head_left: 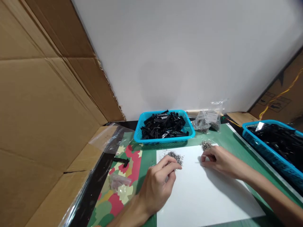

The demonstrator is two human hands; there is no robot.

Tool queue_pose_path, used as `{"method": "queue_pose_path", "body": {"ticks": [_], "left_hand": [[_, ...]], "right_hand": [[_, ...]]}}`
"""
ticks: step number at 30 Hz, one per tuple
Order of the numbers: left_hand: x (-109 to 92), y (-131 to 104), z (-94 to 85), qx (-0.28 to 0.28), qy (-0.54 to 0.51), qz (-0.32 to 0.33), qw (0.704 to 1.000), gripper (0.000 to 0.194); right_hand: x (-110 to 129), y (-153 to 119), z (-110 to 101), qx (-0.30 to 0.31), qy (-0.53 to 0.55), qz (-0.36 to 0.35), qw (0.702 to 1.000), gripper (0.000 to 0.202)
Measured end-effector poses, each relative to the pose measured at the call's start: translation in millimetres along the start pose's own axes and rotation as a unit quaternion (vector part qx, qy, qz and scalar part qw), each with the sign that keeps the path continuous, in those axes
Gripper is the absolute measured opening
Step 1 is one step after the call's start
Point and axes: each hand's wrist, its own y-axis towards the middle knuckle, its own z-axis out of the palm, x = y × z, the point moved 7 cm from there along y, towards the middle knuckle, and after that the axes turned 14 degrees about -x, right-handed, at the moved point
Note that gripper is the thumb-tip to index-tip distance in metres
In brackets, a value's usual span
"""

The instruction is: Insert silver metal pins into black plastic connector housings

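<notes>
head view: two bare hands at work over a sheet of white paper (189,198) on a green table top (148,159). left hand (161,179) at the near side of a heap of small metal bits (177,157), fingers bent and reaching over its near edge, thumb tucked below; cannot tell whether it has hold of a bit. right hand (217,159) low over the paper, just nearer than a second heap (206,144), which sits at the paper's far edge. thumb and forefinger curled toward each other, tips close; anything pinched there is too small to make out.

beyond the first heap, a blue basket (163,140) piled with black plastic parts (163,124). to its right, clear bags (202,120) with small bits inside, against the pale wall (165,47). far right, another blue basket (265,150), also loaded with black parts. left of the paper, a camouflage-patterned sheet (111,201) bearing one loose black piece (124,161) and some crumpled clear plastic (120,180). cardboard (47,110) stands along the left side.
</notes>
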Motion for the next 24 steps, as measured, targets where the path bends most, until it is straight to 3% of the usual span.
{"method": "queue_pose_path", "body": {"ticks": [2,3,6,8,12,15,19,24], "left_hand": [[1,19,-11.0,0.017,0.074,0.062,0.995,0.036],[6,31,-19.9,0.008,0.104,0.056,0.993,0.034],[28,72,-58.2,-0.099,0.18,-0.025,0.978,0.026],[41,96,-71.8,-0.105,0.278,-0.067,0.952,0.027],[71,121,-69.5,0.024,0.434,-0.129,0.891,0.041],[88,123,-62.3,0.08,0.464,-0.144,0.87,0.043],[96,119,-59.1,0.086,0.456,-0.152,0.873,0.034],[91,123,-72.0,0.034,0.452,-0.161,0.877,0.034]], "right_hand": [[2,-5,2,-0.031,0.003,-0.007,0.999,0.029],[2,-8,2,-0.043,0.001,-0.008,0.999,0.032],[-2,-13,0,-0.061,-0.001,-0.01,0.998,0.035],[-6,-13,-8,-0.086,0.011,-0.014,0.996,0.036],[-12,-10,-27,-0.158,0.058,-0.005,0.986,0.036],[-9,-8,-25,-0.128,0.103,0.007,0.986,0.027],[-8,-7,-11,-0.04,0.128,0.05,0.99,0.012],[-12,-6,-4,-0.022,0.12,0.091,0.988,0.008]]}}
